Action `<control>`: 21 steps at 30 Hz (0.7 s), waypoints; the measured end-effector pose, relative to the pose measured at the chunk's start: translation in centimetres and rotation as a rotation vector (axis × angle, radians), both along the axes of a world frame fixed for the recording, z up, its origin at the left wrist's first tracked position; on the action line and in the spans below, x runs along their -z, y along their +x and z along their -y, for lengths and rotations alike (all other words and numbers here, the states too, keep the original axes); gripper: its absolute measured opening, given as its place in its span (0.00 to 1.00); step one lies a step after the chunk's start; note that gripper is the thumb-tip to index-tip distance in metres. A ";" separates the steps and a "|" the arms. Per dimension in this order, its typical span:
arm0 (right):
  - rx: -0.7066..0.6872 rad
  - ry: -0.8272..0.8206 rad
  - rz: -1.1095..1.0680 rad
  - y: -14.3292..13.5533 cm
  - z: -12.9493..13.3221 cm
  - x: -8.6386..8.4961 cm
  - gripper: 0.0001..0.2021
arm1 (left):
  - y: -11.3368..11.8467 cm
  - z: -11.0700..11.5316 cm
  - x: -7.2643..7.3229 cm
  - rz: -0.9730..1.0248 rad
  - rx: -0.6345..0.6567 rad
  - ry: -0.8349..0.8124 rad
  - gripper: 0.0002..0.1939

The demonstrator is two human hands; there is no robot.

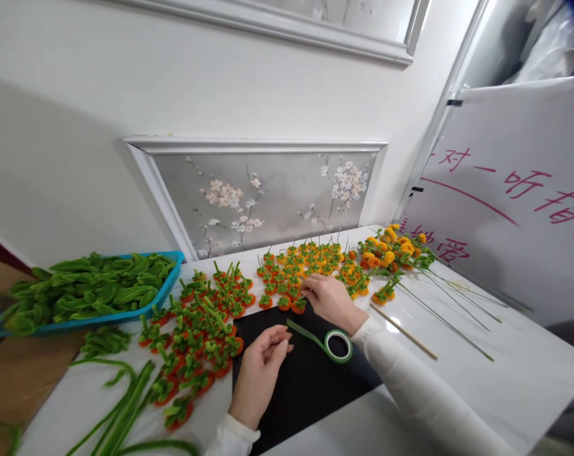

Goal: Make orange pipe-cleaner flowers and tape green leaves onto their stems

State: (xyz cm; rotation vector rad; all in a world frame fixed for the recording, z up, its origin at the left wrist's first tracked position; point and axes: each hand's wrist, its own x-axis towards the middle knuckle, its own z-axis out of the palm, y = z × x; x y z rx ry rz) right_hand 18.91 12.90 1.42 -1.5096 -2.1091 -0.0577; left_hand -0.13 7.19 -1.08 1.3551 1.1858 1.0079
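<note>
My right hand [328, 300] reaches over the front edge of a group of small orange and green flower pieces [291, 272], its thumb and fingers pinched together at one of them; what lies between the fingertips is too small to make out. Lower down, my left hand [262, 370] hovers above a black mat [315, 386], fingers curled and thumb near the fingertips, with nothing clear between them. A roll of green tape [338, 346] lies on the mat between my hands, its loose end stretching toward my left fingertips.
On the left are a blue basket [173, 278] of green leaves, more orange-green pieces [196, 348] and green fuzzy stems [125, 411]. A wooden stick [405, 331] and finished yellow-orange flowers [395, 250] with long stems lie on the white table [495, 386] to the right.
</note>
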 end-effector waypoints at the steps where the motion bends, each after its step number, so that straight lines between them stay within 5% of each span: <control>1: 0.002 -0.001 0.012 -0.2 -0.3 0.2 0.06 | 0.1 0.1 0.3 0.012 0.001 -0.003 0.14; 17: 0.102 -0.018 0.150 0.2 -0.2 0.6 0.11 | 0.6 0.3 2.3 -0.009 -0.002 0.056 0.12; 21: 0.086 0.110 0.036 -0.3 0.7 0.1 0.16 | 0.8 0.5 2.3 -0.003 0.001 0.058 0.11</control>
